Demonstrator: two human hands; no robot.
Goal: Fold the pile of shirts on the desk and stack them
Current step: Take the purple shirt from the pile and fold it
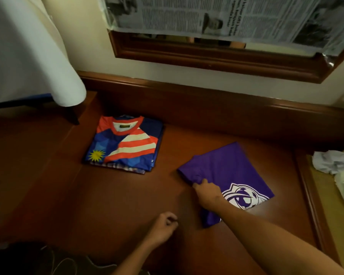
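Note:
A folded purple shirt [226, 171] with a white emblem lies on the brown desk [87, 205], right of centre. My right hand [207, 192] grips its near left edge, fingers curled into the cloth. To the left, farther back, a folded blue, red and white striped shirt [125, 141] tops a small stack of folded shirts. My left hand [163, 227] hovers over bare desk near the front, fingers curled and holding nothing.
A white lampshade [28, 50] hangs over the back left. A framed mirror covered with newspaper [216, 16] is on the wall behind. Crumpled white cloths [334, 161] lie at the right beyond the desk's raised edge. Dark cables [54, 261] sit at the front left.

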